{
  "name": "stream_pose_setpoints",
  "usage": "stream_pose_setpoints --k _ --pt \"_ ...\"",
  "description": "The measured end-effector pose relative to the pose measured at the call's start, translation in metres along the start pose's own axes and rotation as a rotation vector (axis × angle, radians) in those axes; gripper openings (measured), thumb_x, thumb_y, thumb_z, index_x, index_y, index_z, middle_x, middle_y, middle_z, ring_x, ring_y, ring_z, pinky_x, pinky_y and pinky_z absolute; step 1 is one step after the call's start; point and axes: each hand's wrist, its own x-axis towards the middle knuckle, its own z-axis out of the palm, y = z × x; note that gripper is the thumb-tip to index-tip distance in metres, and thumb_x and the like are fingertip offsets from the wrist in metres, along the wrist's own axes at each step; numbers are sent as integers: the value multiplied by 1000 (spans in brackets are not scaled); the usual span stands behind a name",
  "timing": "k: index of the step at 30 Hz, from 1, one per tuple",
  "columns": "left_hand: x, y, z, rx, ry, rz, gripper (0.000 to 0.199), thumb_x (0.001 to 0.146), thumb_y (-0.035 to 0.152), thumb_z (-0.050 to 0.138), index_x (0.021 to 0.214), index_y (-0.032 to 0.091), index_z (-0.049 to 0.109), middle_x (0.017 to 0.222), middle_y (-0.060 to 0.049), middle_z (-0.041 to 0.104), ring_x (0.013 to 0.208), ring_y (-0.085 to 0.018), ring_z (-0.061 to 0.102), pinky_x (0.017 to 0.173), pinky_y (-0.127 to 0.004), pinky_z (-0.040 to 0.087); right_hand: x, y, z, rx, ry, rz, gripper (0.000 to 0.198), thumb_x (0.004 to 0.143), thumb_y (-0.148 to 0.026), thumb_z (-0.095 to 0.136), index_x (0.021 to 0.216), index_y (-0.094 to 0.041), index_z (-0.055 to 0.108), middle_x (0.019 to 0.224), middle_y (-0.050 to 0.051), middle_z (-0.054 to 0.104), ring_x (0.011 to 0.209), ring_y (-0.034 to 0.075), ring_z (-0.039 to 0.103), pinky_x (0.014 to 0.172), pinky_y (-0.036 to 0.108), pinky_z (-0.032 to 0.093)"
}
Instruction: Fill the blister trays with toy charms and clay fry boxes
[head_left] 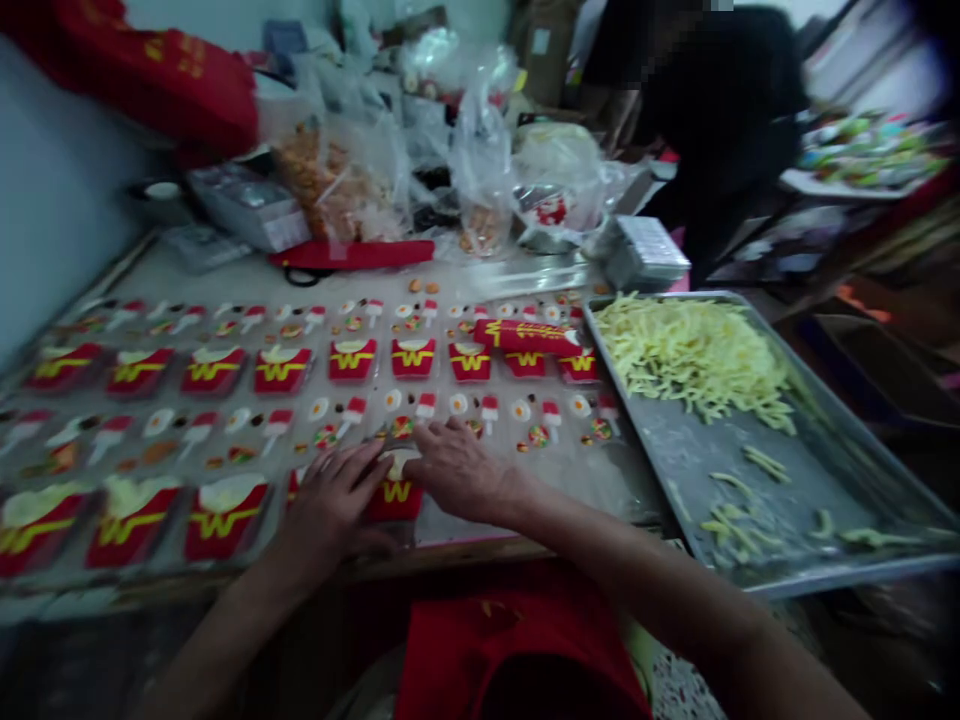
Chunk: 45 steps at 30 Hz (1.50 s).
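Near the table's front edge, both hands meet over a small red fries box (401, 500) with a yellow W and pale fries at its top. My left hand (330, 500) has its fingers closed along the box's left and upper side. From the right, my right hand (465, 468) reaches in, its bent fingers pinching around the box's top; the fingertips are partly hidden. To the left lie similar red fries boxes (226, 520) in clear plastic. Beyond the hands are small ice-pop shapes (352, 412), egg shapes and round pizza-like pieces, also in clear plastic.
At right stands a metal tray (645, 430) with a heap of pale yellow fry-shaped pieces (694, 350). A red printed tube-shaped packet (529, 337) lies across the back row. Filled plastic bags (337, 170) and a clear box stack (645, 255) line the back. A dark-clothed person (720, 130) is behind.
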Motion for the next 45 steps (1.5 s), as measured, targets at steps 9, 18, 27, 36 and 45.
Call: stream_pose_setpoints --k 9,18,27,36,45 --pt "149 0 -36 -123 133 126 51 90 59 63 127 24 66 119 -9 72 108 -28 64 96 -45 49 -89 171 -59 167 640 941 24 96 -32 60 91 -19 79 84 6 74 76 18 62 66 28 36" --pt "398 77 23 -106 -230 309 61 71 48 81 124 20 66 127 -13 65 122 -35 56 103 -48 44 -77 234 -48 325 399 1033 25 88 -32 60 81 -19 80 74 2 73 66 14 57 59 29 27" --pt "387 65 29 -286 -103 368 79 66 53 80 133 17 59 132 -16 63 123 -35 58 108 -48 46 -120 199 -63 156 570 1082 19 92 -27 55 86 -21 73 87 4 74 85 20 60 74 32 33" --pt "370 144 10 -324 -50 211 81 75 41 72 145 16 39 135 -19 61 121 -35 63 98 -46 53 -179 181 -63 -35 514 924 24 101 -27 50 95 -20 73 98 7 73 93 22 59 84 34 40" --pt "362 141 9 -471 6 121 78 68 52 80 130 22 42 115 -10 64 94 -28 69 78 -40 58 -360 265 -44 216 458 1043 37 92 -14 60 124 -26 73 131 7 69 113 21 63 94 34 48"
